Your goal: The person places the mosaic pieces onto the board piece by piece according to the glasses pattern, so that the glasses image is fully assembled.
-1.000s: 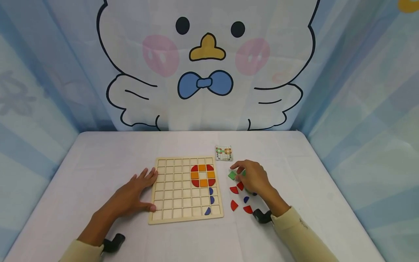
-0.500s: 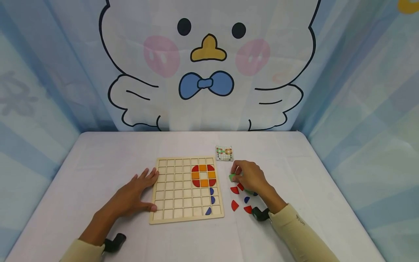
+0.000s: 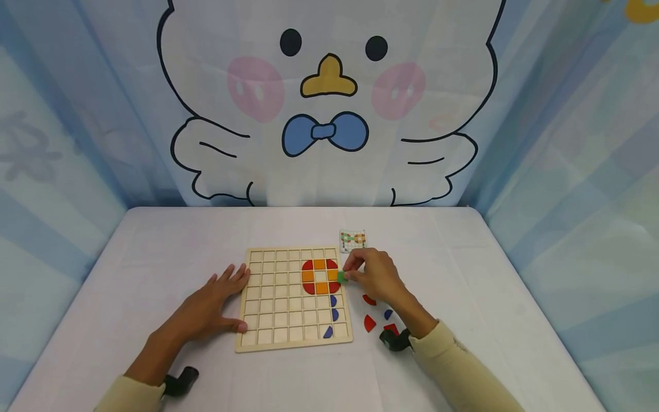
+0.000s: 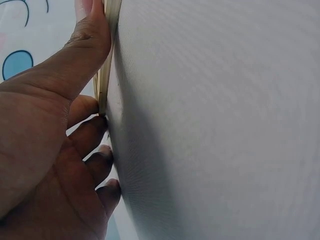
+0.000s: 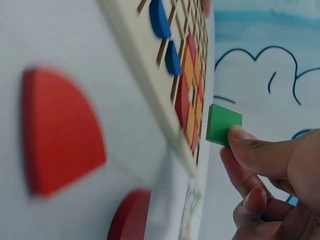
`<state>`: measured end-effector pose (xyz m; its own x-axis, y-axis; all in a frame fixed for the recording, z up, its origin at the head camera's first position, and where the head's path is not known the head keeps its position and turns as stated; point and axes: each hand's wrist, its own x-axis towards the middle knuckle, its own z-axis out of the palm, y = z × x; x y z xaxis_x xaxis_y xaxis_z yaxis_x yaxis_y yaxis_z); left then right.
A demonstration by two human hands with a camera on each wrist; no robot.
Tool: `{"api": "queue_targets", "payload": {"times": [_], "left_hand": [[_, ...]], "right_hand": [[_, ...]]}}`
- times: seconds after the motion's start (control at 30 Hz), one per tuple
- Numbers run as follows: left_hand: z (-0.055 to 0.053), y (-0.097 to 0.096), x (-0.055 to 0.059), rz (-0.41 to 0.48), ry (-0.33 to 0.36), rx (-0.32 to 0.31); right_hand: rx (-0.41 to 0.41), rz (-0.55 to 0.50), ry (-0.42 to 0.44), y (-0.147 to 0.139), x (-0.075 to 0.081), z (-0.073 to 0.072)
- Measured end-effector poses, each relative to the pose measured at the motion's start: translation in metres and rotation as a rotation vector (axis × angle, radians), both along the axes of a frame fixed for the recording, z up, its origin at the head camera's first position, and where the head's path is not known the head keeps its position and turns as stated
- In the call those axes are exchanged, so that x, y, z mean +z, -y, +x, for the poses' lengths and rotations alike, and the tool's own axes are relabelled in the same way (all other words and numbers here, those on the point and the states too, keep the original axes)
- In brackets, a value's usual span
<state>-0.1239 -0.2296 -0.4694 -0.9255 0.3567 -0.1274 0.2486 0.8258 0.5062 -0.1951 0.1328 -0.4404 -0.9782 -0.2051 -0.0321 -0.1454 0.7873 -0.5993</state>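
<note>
In the head view, my right hand [image 3: 378, 276] pinches a green square tile [image 3: 342, 277] between thumb and fingers at the right edge of a wooden grid board [image 3: 280, 305]. The right wrist view shows that green tile standing apart from the board, lifted. My left hand [image 3: 210, 304] has its fingers spread, with thumb and fingertips touching the board's left edge. On the board, red quarter-circle tiles [image 3: 308, 288] and orange square tiles [image 3: 319, 264] form a ring around a bare cell. Several blue tiles [image 3: 334, 315] lie in cells below the ring.
A small printed pattern card [image 3: 352, 237] lies behind the board's right corner. Loose red pieces [image 3: 369, 324] and a blue piece [image 3: 388, 314] are scattered right of the board. My right forearm hides part of that area. A patterned curtain [image 3: 422, 171] hangs behind the table.
My right hand has taken hold of the green square tile from the loose pieces and carried it left to the board's right edge. The left hand stays at the board.
</note>
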Motion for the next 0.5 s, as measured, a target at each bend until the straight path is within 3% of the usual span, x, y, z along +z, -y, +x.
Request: {"api": "queue_targets", "payload": {"times": [0.23, 0.5], "left_hand": [[0.001, 0.001, 0.001, 0.012, 0.005, -0.001], [0.001, 0.002, 0.002, 0.019, 0.005, -0.004]], "right_hand": [[0.065, -0.03, -0.014, 0.036, 0.002, 0.0], [0.168, -0.004, -0.07, 0.069, -0.005, -0.009]]}}
